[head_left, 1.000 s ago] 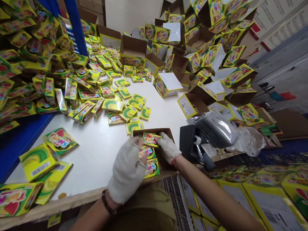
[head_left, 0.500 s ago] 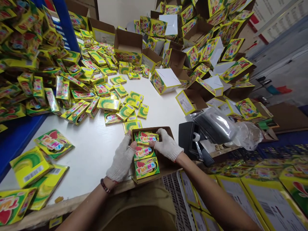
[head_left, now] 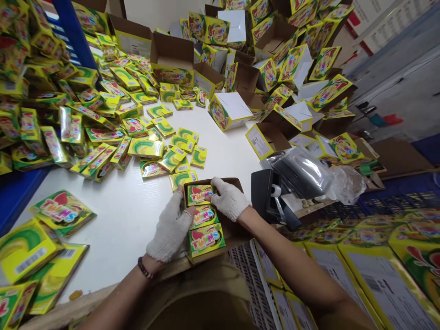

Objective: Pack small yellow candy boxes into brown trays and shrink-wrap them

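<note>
An open brown cardboard carton (head_left: 234,236) sits at the table's near edge, in front of my body. Down its left side runs a column of small yellow-green "TWINS" boxes (head_left: 206,239). My left hand (head_left: 168,227), in a white knitted glove, grips the carton's left wall, its thumb over the edge beside the middle box. My right hand (head_left: 229,199), gloved too, reaches over the far rim. Its fingers are on the right end of the farthest small box (head_left: 197,195), which lies face up inside the carton. Some of the right fingertips are hidden.
A large heap of small boxes (head_left: 130,87) fills the left and back. Opened display cartons (head_left: 230,110) pile up at the back right. A black tape dispenser (head_left: 266,195) and clear plastic bags (head_left: 302,172) stand right. Loose packs (head_left: 63,211) lie front left; packed cartons (head_left: 371,275) stand lower right.
The farthest small box has settled lower and flatter into the column, with my right hand still on it. The whole view has shifted slightly, moving the surroundings left.
</note>
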### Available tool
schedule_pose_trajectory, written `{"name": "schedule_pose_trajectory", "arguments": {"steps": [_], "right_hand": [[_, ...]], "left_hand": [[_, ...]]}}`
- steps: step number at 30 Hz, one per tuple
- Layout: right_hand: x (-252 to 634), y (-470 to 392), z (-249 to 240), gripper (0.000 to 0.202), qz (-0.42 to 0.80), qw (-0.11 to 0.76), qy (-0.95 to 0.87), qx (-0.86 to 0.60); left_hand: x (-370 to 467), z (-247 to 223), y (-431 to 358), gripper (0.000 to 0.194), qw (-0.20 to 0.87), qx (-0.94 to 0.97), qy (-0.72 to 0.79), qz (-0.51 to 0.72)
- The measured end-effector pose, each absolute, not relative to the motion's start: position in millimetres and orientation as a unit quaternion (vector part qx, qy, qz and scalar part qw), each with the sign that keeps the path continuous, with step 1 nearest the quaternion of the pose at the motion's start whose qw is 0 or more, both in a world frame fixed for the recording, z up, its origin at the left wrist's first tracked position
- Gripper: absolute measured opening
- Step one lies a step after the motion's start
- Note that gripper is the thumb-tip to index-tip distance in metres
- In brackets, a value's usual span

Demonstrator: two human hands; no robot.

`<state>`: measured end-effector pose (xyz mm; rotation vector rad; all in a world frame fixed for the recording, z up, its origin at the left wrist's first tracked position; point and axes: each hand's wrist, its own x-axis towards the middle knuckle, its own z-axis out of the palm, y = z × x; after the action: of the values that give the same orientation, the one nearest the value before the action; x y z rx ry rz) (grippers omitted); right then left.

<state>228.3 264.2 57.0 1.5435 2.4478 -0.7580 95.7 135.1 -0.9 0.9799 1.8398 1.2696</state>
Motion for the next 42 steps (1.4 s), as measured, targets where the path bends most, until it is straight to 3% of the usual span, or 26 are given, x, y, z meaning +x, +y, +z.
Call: {"name": "schedule_pose_trajectory", "arguments": {"steps": [2,5,9,11,13,16,19,23,27,34,37,40,42], "right_hand": [[228,265,55,0.036,-0.253,0.098,0.809,0.522],[234,264,49,0.039,-0.297,0.076,0.799,0.517],[238,259,48,0.042,-0.302,0.046,0.806,0.508],[234,257,49,0.038,-0.265,0.06,0.811,0.518],[232,256,50,0.036,-0.257,0.07,0.808,0.525],[237,256,49,0.047,-0.346,0.021,0.78,0.521],[246,252,47,0.053,-0.436,-0.063,0.73,0.523],[241,237,46,0.051,-0.467,0.009,0.695,0.546],[224,225,36,0.05,-0.5,-0.008,0.697,0.514],[202,202,30,0.076,-0.429,0.036,0.691,0.581],[200,199,39,0.074,-0.43,0.041,0.694,0.576],[203,204,45,0.07,-0.441,0.047,0.687,0.576],[210,209,45,0.07,-0.441,0.003,0.688,0.576]], "left_hand": [[101,12,129,0.061,0.21,0.456,0.718,0.482],[111,36,120,0.03,0.058,0.62,0.662,0.418],[127,53,120,0.027,0.069,0.728,0.649,0.21],[130,50,120,0.03,0.066,0.734,0.652,0.177],[128,40,114,0.026,0.07,0.735,0.635,0.229],[118,21,101,0.03,0.078,0.667,0.619,0.407],[109,4,100,0.056,0.161,0.507,0.655,0.537],[104,-6,122,0.07,0.427,0.302,0.621,0.583],[97,-11,133,0.077,0.482,0.214,0.586,0.615],[99,-15,121,0.073,0.39,0.272,0.647,0.596],[80,-8,115,0.064,0.341,0.366,0.689,0.524],[36,8,98,0.056,0.178,0.465,0.771,0.397],[-3,22,83,0.061,0.054,0.474,0.839,0.263]]}}
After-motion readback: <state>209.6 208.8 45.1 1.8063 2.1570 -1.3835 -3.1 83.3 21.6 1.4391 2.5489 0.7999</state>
